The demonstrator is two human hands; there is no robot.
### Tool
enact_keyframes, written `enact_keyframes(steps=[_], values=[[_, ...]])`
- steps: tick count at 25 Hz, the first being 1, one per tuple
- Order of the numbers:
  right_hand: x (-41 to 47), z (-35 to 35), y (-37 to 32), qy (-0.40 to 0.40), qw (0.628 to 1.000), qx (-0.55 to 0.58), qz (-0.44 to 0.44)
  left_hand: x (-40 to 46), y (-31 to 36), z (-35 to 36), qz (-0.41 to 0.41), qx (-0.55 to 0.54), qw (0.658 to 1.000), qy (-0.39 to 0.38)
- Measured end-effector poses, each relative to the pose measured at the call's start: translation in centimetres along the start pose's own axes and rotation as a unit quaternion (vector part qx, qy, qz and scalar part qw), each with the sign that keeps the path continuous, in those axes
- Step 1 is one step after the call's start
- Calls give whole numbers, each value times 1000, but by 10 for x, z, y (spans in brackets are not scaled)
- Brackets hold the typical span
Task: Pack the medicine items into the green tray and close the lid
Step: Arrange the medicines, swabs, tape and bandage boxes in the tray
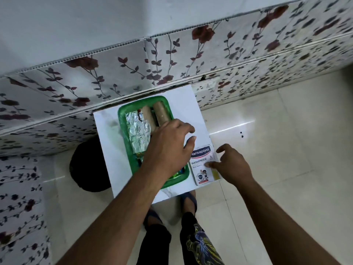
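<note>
The green tray (124, 119) lies on a small white table (107, 134). Inside it are two brown bandage rolls (161, 112), a silver foil strip (138, 132) and some small coloured items partly hidden under my arm. My left hand (168, 148) hovers over the tray's right half, fingers spread, resting near the end of one roll and holding nothing I can see. A white Hansaplast plaster box (202, 165) lies to the right of the tray at the table's edge. My right hand (231, 165) touches the box with its fingertips, fingers apart. No lid is in view.
A bed with a floral cover (172, 60) runs behind the table. A dark round object (87, 165) sits on the floor left of the table. My feet in sandals (189, 201) stand on glossy cream tiles just below the table's edge.
</note>
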State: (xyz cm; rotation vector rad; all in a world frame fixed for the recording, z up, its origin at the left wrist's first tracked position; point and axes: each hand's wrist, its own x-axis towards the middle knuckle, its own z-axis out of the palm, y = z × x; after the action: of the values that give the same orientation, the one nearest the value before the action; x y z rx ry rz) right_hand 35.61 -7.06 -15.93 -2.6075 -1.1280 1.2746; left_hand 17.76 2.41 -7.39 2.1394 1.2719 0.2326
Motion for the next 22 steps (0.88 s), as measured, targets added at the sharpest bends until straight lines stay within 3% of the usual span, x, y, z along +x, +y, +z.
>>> enact_keyframes(steps=[7, 10, 12, 15, 18, 22], values=[[7, -10, 13, 26, 996, 86, 16, 5, 4, 11, 4, -32, 999, 3], [-6, -42, 9, 46, 976, 213, -2, 4, 8, 7, -13, -77, 997, 11], [-19, -67, -5, 43, 942, 330, -36, 3, 12, -1, -48, -139, 989, -22], [-36, -79, -45, -39, 908, 405, -97, 1, 14, -15, -127, -311, 939, -76], [-39, -70, -74, -68, 910, 391, -121, -3, -5, -33, -183, -348, 919, -10], [-20, -45, -54, 75, 965, 250, -39, -7, -66, -58, -235, -224, 938, 120]])
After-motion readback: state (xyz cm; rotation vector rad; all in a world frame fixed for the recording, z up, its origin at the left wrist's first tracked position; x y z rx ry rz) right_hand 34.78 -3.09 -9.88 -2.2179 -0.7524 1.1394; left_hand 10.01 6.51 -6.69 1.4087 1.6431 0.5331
